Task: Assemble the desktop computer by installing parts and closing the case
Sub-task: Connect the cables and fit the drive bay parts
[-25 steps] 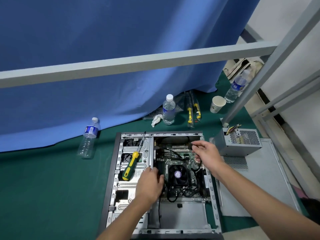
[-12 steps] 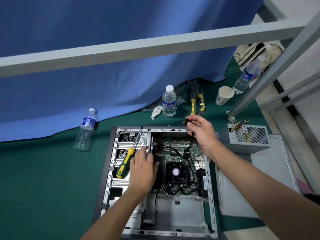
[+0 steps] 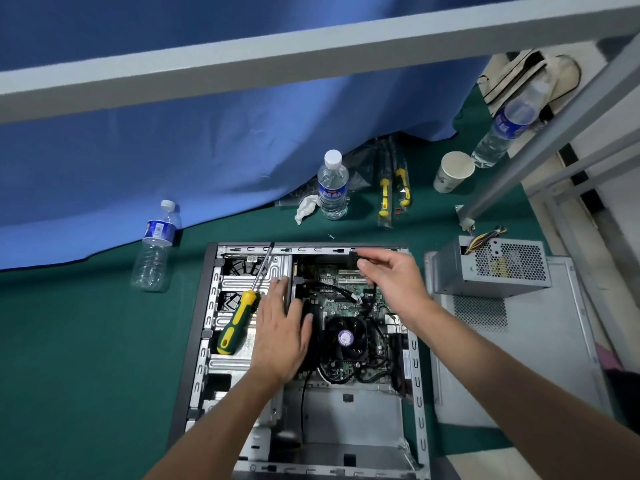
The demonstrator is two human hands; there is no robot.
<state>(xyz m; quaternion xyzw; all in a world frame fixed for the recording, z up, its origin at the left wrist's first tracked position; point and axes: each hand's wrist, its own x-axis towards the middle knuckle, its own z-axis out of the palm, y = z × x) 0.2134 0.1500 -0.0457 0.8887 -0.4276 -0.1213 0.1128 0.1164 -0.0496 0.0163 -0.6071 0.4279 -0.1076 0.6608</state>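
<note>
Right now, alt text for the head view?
Open computer case lying on green cloth: right hand pinches a black cable connector above the motherboard, left hand rests flat beside a yellow-green screwdriver. Power supply sits outside.

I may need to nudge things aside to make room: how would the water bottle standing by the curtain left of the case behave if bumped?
The clear water bottle looks nearly empty, so it is probably very light. Tall and narrow, standing upright on the green mat, it would likely tip at a slight push. Being round, it could then roll, perhaps toward the computer case.
</note>
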